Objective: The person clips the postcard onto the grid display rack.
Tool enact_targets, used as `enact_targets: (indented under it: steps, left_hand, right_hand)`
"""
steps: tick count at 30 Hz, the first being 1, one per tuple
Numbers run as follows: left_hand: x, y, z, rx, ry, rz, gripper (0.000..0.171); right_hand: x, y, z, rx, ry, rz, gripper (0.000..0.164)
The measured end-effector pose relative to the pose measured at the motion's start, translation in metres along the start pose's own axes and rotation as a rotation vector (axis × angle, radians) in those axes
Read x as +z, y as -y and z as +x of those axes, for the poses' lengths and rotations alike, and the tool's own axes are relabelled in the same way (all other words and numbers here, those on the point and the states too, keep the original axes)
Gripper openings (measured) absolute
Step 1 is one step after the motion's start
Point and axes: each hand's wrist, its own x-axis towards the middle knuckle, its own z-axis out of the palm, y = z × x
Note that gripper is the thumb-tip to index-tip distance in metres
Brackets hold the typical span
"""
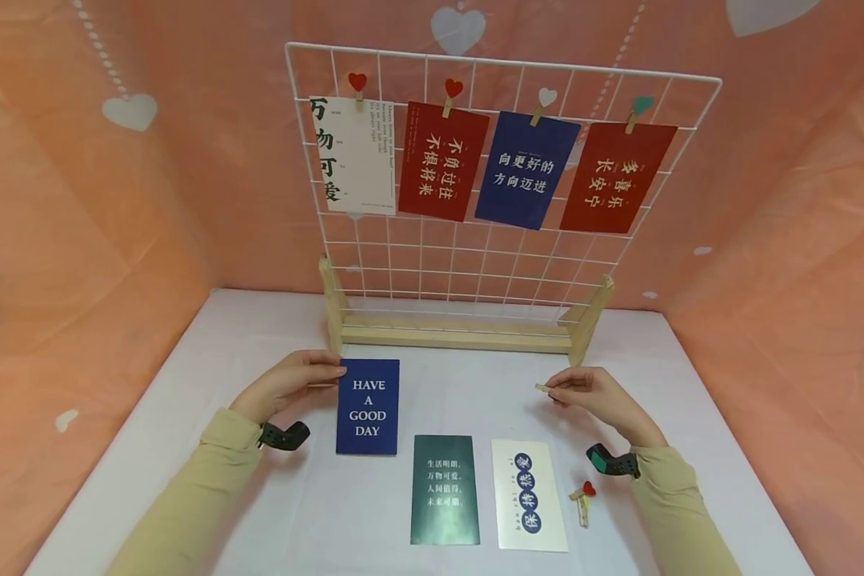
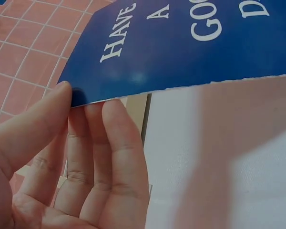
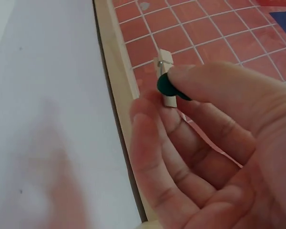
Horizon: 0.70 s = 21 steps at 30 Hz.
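My left hand [image 1: 298,378] pinches the upper left corner of a dark blue card [image 1: 368,408] printed "HAVE A GOOD DAY". In the left wrist view the thumb lies over the card's [image 2: 181,47] face, with fingers behind it. My right hand [image 1: 583,392] pinches a small wooden clothespin [image 1: 542,388], apart from any card. Its dark green decoration [image 3: 168,86] shows beneath the thumb in the right wrist view. On the table lie a green card [image 1: 444,520] and a white card [image 1: 507,512] with blue round characters. Beside them are small clothespins [image 1: 583,508], one with a red heart.
Behind the hands stands a white wire grid [image 1: 432,250] on a wooden base [image 1: 454,336]. Along its top, heart clothespins hold a white card [image 1: 363,160], two red cards [image 1: 432,200] and a blue card [image 1: 518,204]. Pink cloth with white hearts surrounds the white table [image 1: 259,512].
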Motion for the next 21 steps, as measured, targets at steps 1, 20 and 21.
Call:
enact_targets:
  steps: [1,20,21]
  left_hand:
    - [-0.001,-0.001,-0.001,-0.001,0.001,0.002,0.019]
    - [0.002,-0.009,-0.003,0.021,-0.075,-0.046,0.020]
    - [0.001,-0.010,-0.003,0.018,-0.084,-0.044,0.020]
  right_hand:
    - [0.001,0.000,0.002,-0.006,0.004,0.012,0.030]
    - [0.017,0.017,0.032,-0.032,0.065,0.106,0.039]
    - [0.018,0.018,0.033,-0.033,0.068,0.111,0.038]
